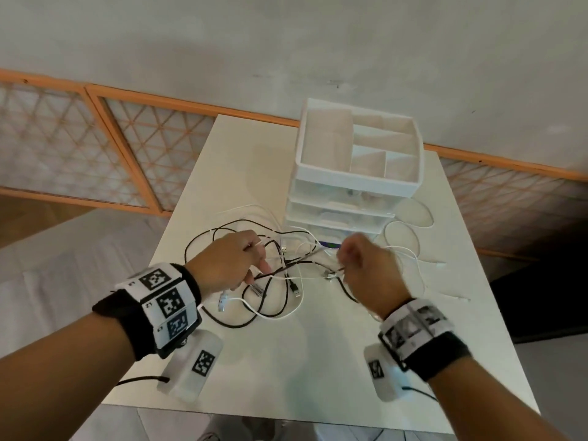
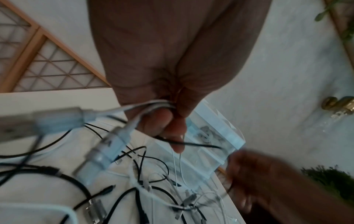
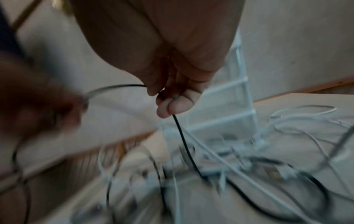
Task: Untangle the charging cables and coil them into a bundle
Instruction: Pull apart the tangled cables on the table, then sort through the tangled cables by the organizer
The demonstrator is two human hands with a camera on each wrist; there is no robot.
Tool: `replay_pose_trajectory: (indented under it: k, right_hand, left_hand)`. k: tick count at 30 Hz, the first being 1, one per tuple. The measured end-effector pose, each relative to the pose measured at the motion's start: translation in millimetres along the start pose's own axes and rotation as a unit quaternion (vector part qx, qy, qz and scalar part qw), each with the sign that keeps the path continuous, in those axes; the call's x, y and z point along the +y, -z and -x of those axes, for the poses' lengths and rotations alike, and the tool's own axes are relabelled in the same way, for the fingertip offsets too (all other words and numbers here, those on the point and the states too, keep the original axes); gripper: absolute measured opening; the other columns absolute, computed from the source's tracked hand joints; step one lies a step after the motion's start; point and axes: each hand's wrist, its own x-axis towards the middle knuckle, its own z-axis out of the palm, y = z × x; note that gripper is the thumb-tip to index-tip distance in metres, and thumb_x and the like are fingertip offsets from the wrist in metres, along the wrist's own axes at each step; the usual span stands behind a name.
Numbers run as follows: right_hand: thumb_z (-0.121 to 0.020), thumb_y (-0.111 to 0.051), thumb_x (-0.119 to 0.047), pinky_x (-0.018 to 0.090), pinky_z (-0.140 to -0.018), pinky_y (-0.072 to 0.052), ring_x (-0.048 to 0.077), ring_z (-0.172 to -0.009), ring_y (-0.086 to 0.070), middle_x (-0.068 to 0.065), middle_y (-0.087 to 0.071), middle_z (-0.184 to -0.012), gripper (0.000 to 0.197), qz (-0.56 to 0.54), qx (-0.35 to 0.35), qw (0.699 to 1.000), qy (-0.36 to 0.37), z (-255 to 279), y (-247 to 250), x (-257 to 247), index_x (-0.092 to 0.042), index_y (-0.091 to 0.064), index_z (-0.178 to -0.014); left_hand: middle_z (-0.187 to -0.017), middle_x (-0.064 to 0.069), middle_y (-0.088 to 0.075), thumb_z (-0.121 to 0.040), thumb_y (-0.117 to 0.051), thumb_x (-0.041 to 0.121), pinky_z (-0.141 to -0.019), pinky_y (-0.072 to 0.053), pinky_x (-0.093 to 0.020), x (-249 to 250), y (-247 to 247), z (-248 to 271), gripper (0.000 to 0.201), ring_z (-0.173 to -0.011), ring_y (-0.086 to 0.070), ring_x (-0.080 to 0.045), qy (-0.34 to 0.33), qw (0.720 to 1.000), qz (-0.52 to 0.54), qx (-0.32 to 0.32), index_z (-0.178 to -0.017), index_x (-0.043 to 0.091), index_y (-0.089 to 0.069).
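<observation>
A tangle of black and white charging cables (image 1: 286, 281) lies in the middle of the white table (image 1: 286, 361). My left hand (image 1: 259, 265) hovers over its left side. In the left wrist view its curled fingers (image 2: 162, 121) hold white cables (image 2: 151, 106) whose USB plugs (image 2: 57, 121) hang toward the camera; a black cable (image 2: 191, 144) crosses under the fingertips. My right hand (image 1: 345, 265) is over the tangle's right side. In the blurred right wrist view the right hand (image 3: 168, 106) pinches a thin black cable (image 3: 182, 136) that runs down into the pile.
A white drawer organizer (image 1: 356, 173) with an open divided top stands just behind the tangle. Loose white cable loops (image 1: 404, 243) trail to its right. Two white tagged blocks (image 1: 197, 364) (image 1: 378, 374) sit near the table's front edge. Wooden lattice panels (image 1: 63, 148) line the wall.
</observation>
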Motion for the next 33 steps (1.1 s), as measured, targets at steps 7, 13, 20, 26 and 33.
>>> replay_pose_trajectory:
  k: [7, 13, 20, 26, 33]
  right_hand:
    - [-0.093, -0.070, -0.025, 0.023, -0.055, -0.051, 0.008, -0.046, -0.059, 0.000, -0.065, -0.061, 0.009, -0.195, 0.114, 0.973, -0.036, -19.7, 76.1, -46.4, -0.019, -0.077, -0.091]
    - [-0.097, -0.059, -0.020, 0.027, -0.048, -0.037, 0.021, -0.042, -0.050, 0.003, -0.049, -0.043, 0.034, -0.258, 0.108, 0.954, -0.109, -10.4, 79.7, -35.9, -0.009, -0.061, -0.064]
    - [-0.100, -0.056, -0.013, 0.030, -0.047, -0.041, 0.026, -0.045, -0.054, 0.012, -0.060, -0.055, 0.026, -0.404, 0.038, 0.908, -0.100, -2.8, 64.0, -60.0, -0.005, -0.061, -0.075]
    - [-0.097, -0.059, -0.010, 0.031, -0.051, -0.046, 0.023, -0.051, -0.058, 0.010, -0.068, -0.085, 0.016, -0.384, 0.083, 0.916, -0.078, -10.6, 63.1, -55.1, 0.001, -0.064, -0.086]
    - [-0.095, -0.055, 0.006, 0.028, -0.050, -0.042, 0.021, -0.050, -0.050, 0.012, -0.066, -0.073, 0.029, -0.603, 0.140, 0.781, -0.079, -18.6, 90.1, -43.3, -0.013, -0.050, -0.116]
  left_hand:
    - [-0.082, -0.010, -0.064, -0.100, -0.044, 0.015, -0.068, -0.060, -0.041, 2.6, -17.3, -5.1, 0.020, -0.069, -0.070, -0.029, -0.031, 0.999, 0.001, 0.036, -0.083, 0.011, -0.054]
    - [-0.092, -0.010, -0.054, -0.101, -0.043, 0.013, -0.076, -0.061, -0.048, 39.8, 5.6, -9.8, 0.022, -0.062, -0.072, -0.035, -0.023, 0.964, 0.185, 0.190, -0.084, 0.014, -0.057]
    - [-0.091, -0.014, -0.075, -0.103, -0.046, 0.014, -0.087, -0.057, -0.042, 77.9, -33.2, 6.3, 0.018, -0.090, -0.073, -0.028, -0.100, 0.972, 0.213, -0.021, -0.086, 0.013, -0.053]
    - [-0.059, 0.000, -0.047, -0.105, -0.043, 0.021, -0.054, -0.042, -0.031, 66.6, -63.3, 5.1, 0.019, -0.051, -0.046, -0.017, -0.120, 0.975, 0.172, -0.070, -0.091, 0.013, -0.053]
    - [-0.043, 0.014, -0.043, -0.105, -0.041, 0.027, -0.037, -0.031, -0.010, 37.6, -37.0, 2.4, 0.031, -0.037, -0.037, 0.000, -0.140, 0.983, -0.106, -0.061, -0.085, 0.008, -0.057]
